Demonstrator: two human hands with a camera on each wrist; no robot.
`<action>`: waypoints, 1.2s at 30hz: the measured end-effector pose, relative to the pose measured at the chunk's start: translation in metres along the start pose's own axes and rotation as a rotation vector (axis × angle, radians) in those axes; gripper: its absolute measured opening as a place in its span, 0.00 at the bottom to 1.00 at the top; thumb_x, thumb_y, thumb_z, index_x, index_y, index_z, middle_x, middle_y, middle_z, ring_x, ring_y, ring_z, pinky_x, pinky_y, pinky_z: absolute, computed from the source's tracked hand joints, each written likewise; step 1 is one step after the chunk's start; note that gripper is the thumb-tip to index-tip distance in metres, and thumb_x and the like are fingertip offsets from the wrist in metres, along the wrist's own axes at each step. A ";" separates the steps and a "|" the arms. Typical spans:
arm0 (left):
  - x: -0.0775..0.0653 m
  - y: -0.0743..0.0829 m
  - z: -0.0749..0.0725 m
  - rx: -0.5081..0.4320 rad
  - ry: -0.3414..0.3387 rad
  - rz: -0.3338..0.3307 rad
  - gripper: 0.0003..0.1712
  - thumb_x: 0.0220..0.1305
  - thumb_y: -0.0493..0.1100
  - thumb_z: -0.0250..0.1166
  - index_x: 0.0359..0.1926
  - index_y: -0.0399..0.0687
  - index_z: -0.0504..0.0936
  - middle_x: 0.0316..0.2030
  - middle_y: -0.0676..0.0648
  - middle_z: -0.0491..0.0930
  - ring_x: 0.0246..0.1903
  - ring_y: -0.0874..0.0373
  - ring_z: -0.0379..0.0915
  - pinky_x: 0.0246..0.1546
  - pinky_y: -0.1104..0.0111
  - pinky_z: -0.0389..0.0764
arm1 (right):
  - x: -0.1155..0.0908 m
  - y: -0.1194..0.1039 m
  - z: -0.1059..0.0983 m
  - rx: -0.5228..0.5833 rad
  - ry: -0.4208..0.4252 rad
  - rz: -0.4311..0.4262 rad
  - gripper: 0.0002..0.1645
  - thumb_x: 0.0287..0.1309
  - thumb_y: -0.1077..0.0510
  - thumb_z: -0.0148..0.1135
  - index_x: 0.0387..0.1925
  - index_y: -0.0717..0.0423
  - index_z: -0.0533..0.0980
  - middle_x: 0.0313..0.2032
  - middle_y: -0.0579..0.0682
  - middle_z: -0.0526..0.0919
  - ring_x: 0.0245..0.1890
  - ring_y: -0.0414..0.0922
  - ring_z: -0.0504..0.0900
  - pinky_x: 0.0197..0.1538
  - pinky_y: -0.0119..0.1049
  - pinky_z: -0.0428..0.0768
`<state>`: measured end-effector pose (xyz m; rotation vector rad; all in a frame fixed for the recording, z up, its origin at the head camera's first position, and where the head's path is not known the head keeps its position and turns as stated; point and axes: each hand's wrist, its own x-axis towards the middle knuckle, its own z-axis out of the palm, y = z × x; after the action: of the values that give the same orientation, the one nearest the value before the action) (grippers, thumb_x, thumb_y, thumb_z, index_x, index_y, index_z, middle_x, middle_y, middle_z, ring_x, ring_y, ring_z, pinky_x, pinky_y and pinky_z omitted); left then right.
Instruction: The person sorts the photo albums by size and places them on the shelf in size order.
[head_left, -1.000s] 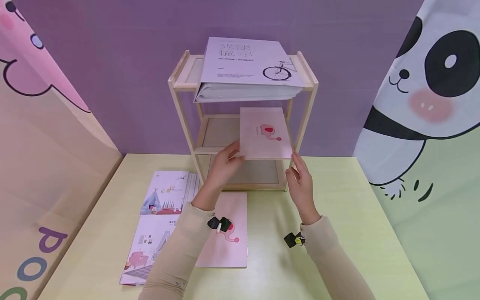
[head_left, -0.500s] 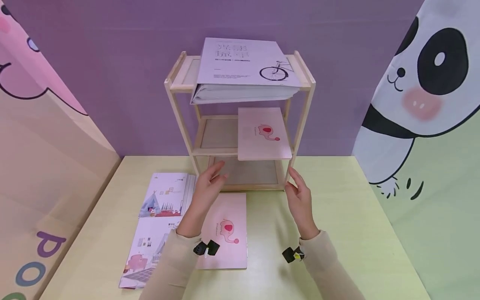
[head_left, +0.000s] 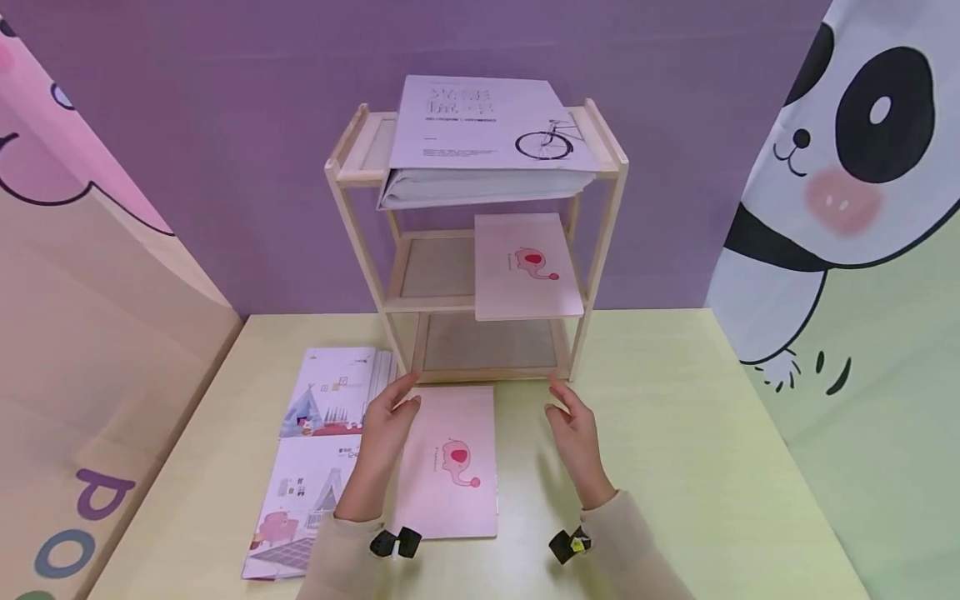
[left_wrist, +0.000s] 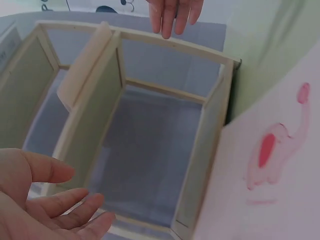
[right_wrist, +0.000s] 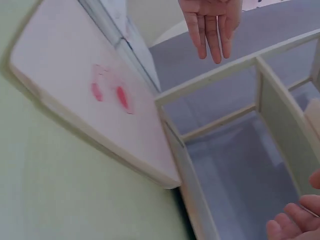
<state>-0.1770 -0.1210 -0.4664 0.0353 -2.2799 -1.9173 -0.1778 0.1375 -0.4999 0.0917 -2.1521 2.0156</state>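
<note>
A pink notebook [head_left: 435, 500] with a red elephant on its cover lies on the table in front of the wooden rack [head_left: 429, 305]. My left hand [head_left: 386, 442] hovers by its left edge, fingers relaxed and holding nothing. To the right of the same notebook is my right hand [head_left: 577, 446], also bare, with fingers pointing toward the rack. A similar pink notebook [head_left: 498, 287] lies on the rack's middle shelf, its front edge jutting out a little. In the left wrist view, the loose fingers [left_wrist: 82, 210] of the left hand show beside the rack.
A large white binder [head_left: 480, 125] with a bicycle drawing covers most of the top shelf. Two picture-covered books [head_left: 330, 387] lie at the left of the table [head_left: 697, 467]. A purple wall [head_left: 660, 167] stands behind the rack.
Both hands have let go of the notebook on the middle shelf. They have drawn back and down to either side of the notebook on the table.
</note>
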 end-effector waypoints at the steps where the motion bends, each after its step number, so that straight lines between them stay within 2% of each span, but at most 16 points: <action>1: -0.002 -0.004 -0.002 0.008 0.009 -0.011 0.23 0.66 0.28 0.53 0.62 0.25 0.69 0.61 0.31 0.70 0.63 0.40 0.64 0.60 0.53 0.68 | -0.002 0.004 0.002 -0.006 -0.010 0.013 0.26 0.63 0.72 0.49 0.63 0.72 0.67 0.63 0.64 0.69 0.64 0.58 0.68 0.57 0.33 0.73; 5: -0.010 -0.018 -0.009 0.026 0.035 -0.055 0.23 0.66 0.28 0.54 0.61 0.23 0.69 0.61 0.30 0.70 0.64 0.38 0.61 0.60 0.52 0.67 | -0.009 0.017 0.009 -0.038 -0.054 0.060 0.25 0.63 0.71 0.50 0.62 0.70 0.68 0.64 0.62 0.70 0.63 0.58 0.68 0.59 0.47 0.71; 8: -0.015 -0.028 -0.012 0.043 0.054 -0.086 0.22 0.66 0.28 0.54 0.60 0.22 0.69 0.60 0.29 0.70 0.64 0.37 0.61 0.61 0.51 0.66 | -0.015 0.024 0.013 -0.045 -0.086 0.085 0.25 0.63 0.71 0.51 0.62 0.72 0.68 0.63 0.64 0.70 0.63 0.60 0.68 0.58 0.52 0.70; 16: -0.031 -0.050 -0.022 0.103 0.090 -0.122 0.23 0.65 0.28 0.56 0.59 0.20 0.69 0.57 0.26 0.71 0.60 0.34 0.66 0.60 0.51 0.68 | -0.033 0.031 0.025 -0.001 -0.209 0.188 0.28 0.65 0.67 0.51 0.63 0.76 0.63 0.63 0.71 0.66 0.62 0.66 0.66 0.57 0.55 0.72; 22: -0.043 -0.059 -0.027 0.081 0.049 -0.168 0.25 0.66 0.30 0.55 0.61 0.19 0.65 0.59 0.24 0.68 0.60 0.32 0.64 0.61 0.49 0.66 | -0.042 0.046 0.027 0.126 -0.283 0.255 0.30 0.67 0.65 0.48 0.65 0.78 0.57 0.64 0.74 0.62 0.63 0.67 0.64 0.62 0.56 0.67; 25: -0.047 -0.063 -0.027 0.072 0.031 -0.201 0.26 0.67 0.31 0.55 0.62 0.19 0.63 0.60 0.24 0.67 0.61 0.31 0.62 0.61 0.49 0.65 | -0.045 0.047 0.027 0.177 -0.300 0.288 0.31 0.68 0.65 0.47 0.66 0.79 0.55 0.65 0.75 0.60 0.64 0.67 0.61 0.63 0.55 0.66; 28: -0.051 -0.067 -0.026 0.080 0.045 -0.221 0.26 0.66 0.31 0.56 0.62 0.19 0.64 0.59 0.23 0.68 0.60 0.32 0.64 0.61 0.49 0.66 | -0.046 0.046 0.029 0.167 -0.302 0.314 0.31 0.67 0.64 0.48 0.66 0.79 0.56 0.64 0.75 0.61 0.64 0.67 0.62 0.62 0.55 0.68; 33: -0.055 -0.072 -0.025 0.108 0.053 -0.209 0.26 0.65 0.31 0.57 0.60 0.18 0.64 0.56 0.21 0.68 0.57 0.31 0.67 0.58 0.49 0.69 | -0.048 0.043 0.032 0.186 -0.338 0.374 0.33 0.68 0.61 0.49 0.66 0.80 0.55 0.65 0.76 0.58 0.65 0.68 0.59 0.59 0.55 0.71; 36: -0.059 -0.073 -0.025 0.103 0.048 -0.226 0.26 0.66 0.32 0.56 0.61 0.18 0.64 0.57 0.20 0.68 0.58 0.31 0.66 0.58 0.49 0.69 | -0.051 0.041 0.033 0.222 -0.365 0.403 0.34 0.68 0.61 0.49 0.66 0.81 0.53 0.66 0.77 0.56 0.66 0.68 0.57 0.59 0.55 0.71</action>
<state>-0.1217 -0.1506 -0.5398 0.3622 -2.4307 -1.8732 -0.1386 0.1034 -0.5514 0.0639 -2.2895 2.6447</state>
